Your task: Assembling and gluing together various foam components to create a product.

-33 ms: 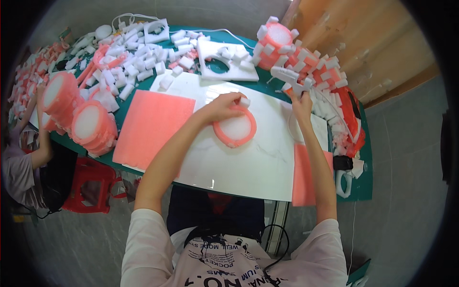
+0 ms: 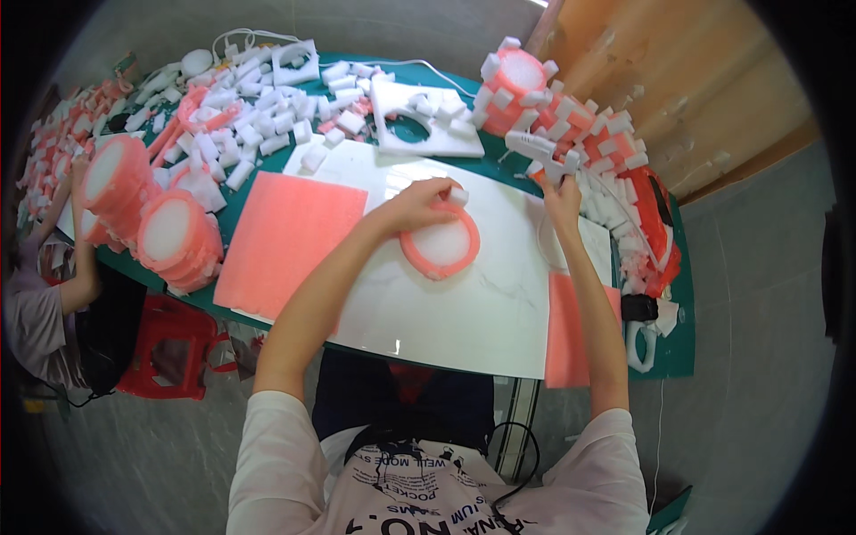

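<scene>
"Pink-rimmed disc (image 2: 440,245) sits mid white board (image 2: 392,312), left hand (image 2: 417,207) pinching a foam block (image 2: 458,195) there?"
"Yes, and the right hand (image 2: 562,198) grips the glue gun (image 2: 532,144) near the board's far edge. Slack pinch might skew that block."

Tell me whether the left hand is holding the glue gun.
No, the right hand holds the glue gun; the left hand is at the pink ring.

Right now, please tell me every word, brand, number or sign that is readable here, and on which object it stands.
White shirt: dark printed lettering across the front; I do not copy out its words.
Glue gun: any marking is too small to read.
Pink-rimmed foam piece and pink sheet: no lettering seen.
</scene>
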`<state>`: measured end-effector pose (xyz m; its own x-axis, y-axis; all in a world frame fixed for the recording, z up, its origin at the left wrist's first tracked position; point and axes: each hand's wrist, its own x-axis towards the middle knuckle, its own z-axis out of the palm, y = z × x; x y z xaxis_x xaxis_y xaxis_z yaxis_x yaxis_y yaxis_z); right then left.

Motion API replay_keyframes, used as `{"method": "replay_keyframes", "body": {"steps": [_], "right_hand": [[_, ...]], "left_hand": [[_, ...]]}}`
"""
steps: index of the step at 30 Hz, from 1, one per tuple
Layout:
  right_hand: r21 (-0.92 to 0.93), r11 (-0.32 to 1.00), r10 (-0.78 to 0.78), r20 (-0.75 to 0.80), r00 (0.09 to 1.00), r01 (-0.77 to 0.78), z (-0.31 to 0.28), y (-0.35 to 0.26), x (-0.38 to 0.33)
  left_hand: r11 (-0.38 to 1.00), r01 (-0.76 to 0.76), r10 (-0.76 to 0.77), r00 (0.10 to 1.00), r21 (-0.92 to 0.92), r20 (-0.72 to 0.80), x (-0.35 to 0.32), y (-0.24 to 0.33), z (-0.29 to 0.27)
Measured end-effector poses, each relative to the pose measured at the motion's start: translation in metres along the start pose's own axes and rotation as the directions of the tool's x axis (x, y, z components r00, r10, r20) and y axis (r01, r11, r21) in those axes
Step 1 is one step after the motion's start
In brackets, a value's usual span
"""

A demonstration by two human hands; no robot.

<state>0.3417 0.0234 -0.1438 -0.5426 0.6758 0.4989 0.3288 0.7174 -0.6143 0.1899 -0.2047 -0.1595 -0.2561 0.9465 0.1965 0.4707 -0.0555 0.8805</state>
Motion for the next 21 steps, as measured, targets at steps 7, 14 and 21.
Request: {"method": "replay_keyframes", "body": {"steps": [7, 14, 21], "right_hand": [[-0.024, 1.0, 0.017, 0.037, 0.999, -0.017, 0.006, 0.002, -0.006], [-0.06, 0.998, 0.02, 0.02, 1.0, -0.018, 0.003, 0.002, -0.003], [-0.067, 0.998, 0.008, -0.044, 0.999, -0.011, 0.003, -0.003, -0.004]], "left_hand": [[1.0, -0.013, 0.013, 1.0, -0.01, 0.009, -0.001, -0.003, 0.001], [1.0, -0.019, 0.018, 1.0, 0.021, 0.021, 0.004, 0.005, -0.007], [1.0, -0.018, 0.018, 0.999, -0.01, 0.03, 0.003, 0.006, -0.007]]}}
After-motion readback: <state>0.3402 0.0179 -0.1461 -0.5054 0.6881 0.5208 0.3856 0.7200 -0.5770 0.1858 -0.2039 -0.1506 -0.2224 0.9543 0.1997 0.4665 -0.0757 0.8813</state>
